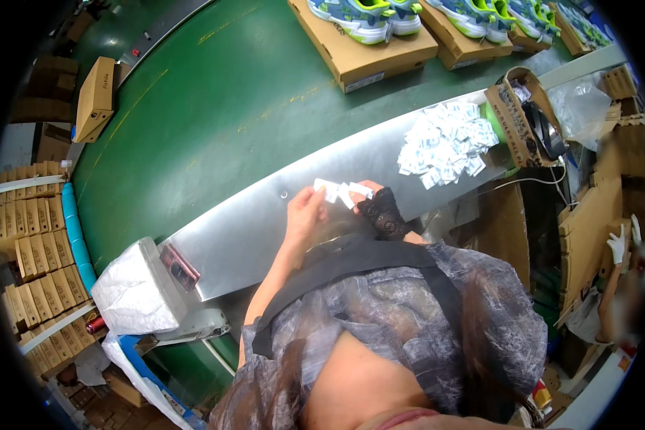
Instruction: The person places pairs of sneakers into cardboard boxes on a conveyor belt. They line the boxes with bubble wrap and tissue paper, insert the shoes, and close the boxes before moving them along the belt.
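My left hand (306,212) pinches a small white packet (327,188) between thumb and fingers, above the metal table (265,218). Close beside it, my right hand (368,195), in a black lace fingerless cover (384,212), holds a couple more small white packets (346,195). The packets of the two hands nearly meet, and whether they touch I cannot tell. To the right on the same table lies a loose heap of white packets (448,143) of like size with bluish print.
Beyond the table runs a green conveyor belt (193,136), bearing shoe boxes (387,61) with blue-and-lime sneakers (358,20) on top. A carton of odds and ends (516,125) stands past the heap. A dark red phone-like object (179,266) lies left; a co-worker's gloved hand (616,245) shows right.
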Demonstrator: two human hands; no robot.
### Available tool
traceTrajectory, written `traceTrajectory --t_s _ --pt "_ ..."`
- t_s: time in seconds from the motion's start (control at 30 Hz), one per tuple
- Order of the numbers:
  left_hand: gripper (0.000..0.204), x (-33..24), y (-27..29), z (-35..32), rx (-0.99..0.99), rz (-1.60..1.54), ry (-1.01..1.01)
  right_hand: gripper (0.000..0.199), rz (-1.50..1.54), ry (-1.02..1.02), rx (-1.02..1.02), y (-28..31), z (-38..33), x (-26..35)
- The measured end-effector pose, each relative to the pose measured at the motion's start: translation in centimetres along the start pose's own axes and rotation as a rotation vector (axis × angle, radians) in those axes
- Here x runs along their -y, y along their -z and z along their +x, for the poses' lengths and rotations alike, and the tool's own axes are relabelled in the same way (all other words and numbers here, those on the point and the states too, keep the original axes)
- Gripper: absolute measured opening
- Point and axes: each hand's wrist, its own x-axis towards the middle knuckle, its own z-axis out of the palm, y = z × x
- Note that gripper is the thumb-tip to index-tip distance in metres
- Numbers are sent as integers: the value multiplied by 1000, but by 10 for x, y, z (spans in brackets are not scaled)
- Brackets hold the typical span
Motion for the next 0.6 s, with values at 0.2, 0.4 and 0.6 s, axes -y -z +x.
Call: traceTrajectory --t_s 0.2,0.4,0.6 --pt "25 26 41 25 -79 99 64 35 -1060 402 -246 50 40 -64" --pt "25 44 62 33 -123 154 143 58 -1102 975 -340 93 120 62" --pt "22 52 76 40 -47 104 156 56 -1396 708 -393 133 244 180"
